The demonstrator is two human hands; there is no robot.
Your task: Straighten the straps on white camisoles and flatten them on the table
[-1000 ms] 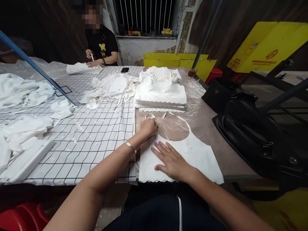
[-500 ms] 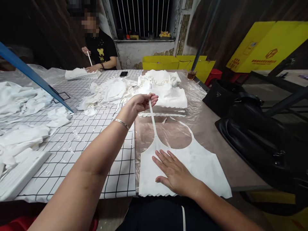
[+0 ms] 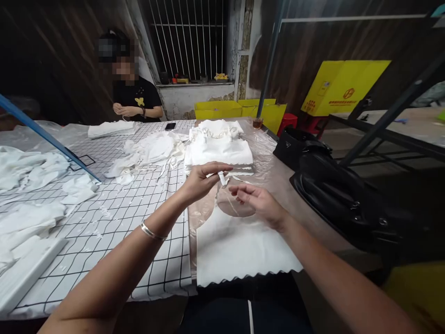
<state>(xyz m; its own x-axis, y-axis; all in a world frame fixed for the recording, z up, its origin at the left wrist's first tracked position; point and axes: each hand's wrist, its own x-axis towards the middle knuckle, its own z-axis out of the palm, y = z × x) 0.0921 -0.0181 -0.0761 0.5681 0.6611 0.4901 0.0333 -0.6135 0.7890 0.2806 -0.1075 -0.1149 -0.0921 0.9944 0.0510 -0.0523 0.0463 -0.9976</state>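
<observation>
Head view, mid-frame: left hand (image 3: 201,178) pinches the strap (image 3: 221,177), right hand (image 3: 259,202) open beside it; a slack pinch might drop it.

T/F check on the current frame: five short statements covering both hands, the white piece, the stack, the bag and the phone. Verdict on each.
1. The left hand pinches the strap of the white fabric piece. True.
2. The right hand lies flat on the white fabric piece. False: it is held above the piece, with its fingers close to the strap end.
3. A stack of white fabric pieces sits on the table beyond the hands. True.
4. The black bag lies on the grid cloth at the left. False: it is at the table's right edge.
5. The co-worker holds the phone. False: the phone lies on the table.
</observation>
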